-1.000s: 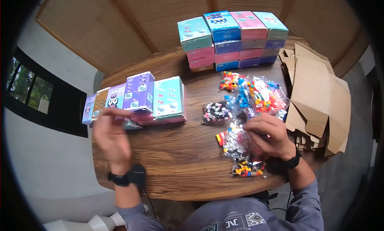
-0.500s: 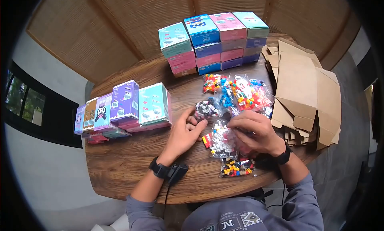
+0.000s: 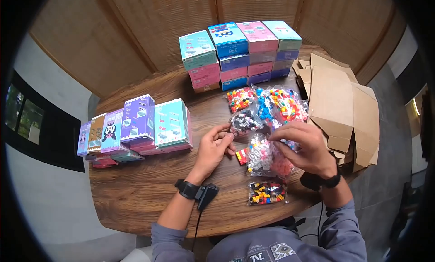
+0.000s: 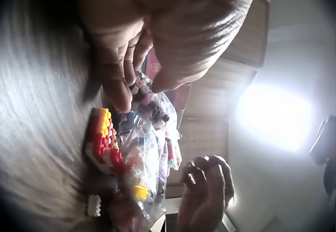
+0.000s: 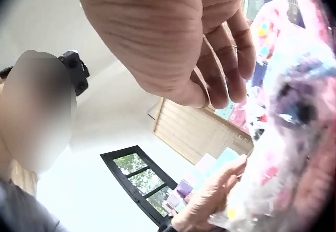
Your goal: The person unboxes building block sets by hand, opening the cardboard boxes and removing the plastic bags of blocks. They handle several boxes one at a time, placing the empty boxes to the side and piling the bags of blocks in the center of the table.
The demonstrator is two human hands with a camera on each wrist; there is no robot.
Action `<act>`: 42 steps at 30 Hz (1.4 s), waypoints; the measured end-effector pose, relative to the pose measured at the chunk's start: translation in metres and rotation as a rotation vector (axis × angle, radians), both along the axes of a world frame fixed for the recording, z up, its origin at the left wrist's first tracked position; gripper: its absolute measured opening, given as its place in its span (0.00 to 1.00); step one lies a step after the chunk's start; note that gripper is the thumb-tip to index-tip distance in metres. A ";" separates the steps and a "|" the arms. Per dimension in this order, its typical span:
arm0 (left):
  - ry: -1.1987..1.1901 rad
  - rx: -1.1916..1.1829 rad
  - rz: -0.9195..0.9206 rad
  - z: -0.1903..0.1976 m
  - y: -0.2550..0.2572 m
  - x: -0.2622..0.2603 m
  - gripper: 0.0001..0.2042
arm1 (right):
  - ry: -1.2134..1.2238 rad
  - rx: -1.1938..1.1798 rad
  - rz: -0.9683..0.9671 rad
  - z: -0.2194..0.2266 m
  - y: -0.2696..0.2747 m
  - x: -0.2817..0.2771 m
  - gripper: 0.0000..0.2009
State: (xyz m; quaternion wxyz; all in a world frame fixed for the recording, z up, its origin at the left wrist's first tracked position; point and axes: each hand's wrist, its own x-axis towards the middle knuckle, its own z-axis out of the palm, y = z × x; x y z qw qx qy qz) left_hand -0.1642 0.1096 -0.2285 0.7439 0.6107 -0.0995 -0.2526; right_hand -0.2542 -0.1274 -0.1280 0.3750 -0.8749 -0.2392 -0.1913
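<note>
The right hand (image 3: 302, 146) has its grip pinched on the top of a pink-and-white bag (image 3: 263, 155) of small bricks, lifted a little at centre-right of the head view. The left hand (image 3: 216, 148) lies on the counter (image 3: 145, 189) just left of it, fingers loosely curled toward a black-and-white bag (image 3: 244, 120), touching or nearly so; I can't tell that it holds anything.

To lift this bag cleanly, I'd judge the pinch should stay high on the plastic, so the bricks hang below and don't spill sideways into the neighbours.

A small red-and-yellow piece (image 3: 242, 156) sits just beside the bag's lower left edge, and a dark bag (image 3: 267, 192) lies below it near the counter edge. More bright bags (image 3: 276, 105) crowd just above. Flat cardboard (image 3: 344, 112) fills the right side, stacked boxes (image 3: 240, 53) the top, a row of boxes (image 3: 136, 126) the left.
</note>
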 end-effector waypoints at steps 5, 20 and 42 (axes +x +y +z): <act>0.004 -0.164 0.084 -0.007 0.002 0.003 0.18 | -0.108 -0.103 -0.064 0.058 -0.001 0.024 0.10; -0.045 -0.162 0.026 -0.015 0.006 0.004 0.13 | -0.382 -0.603 -0.114 0.048 0.083 0.217 0.39; 0.027 -0.252 0.015 -0.002 0.011 0.003 0.18 | -0.847 -0.428 -0.134 0.051 0.083 0.147 0.14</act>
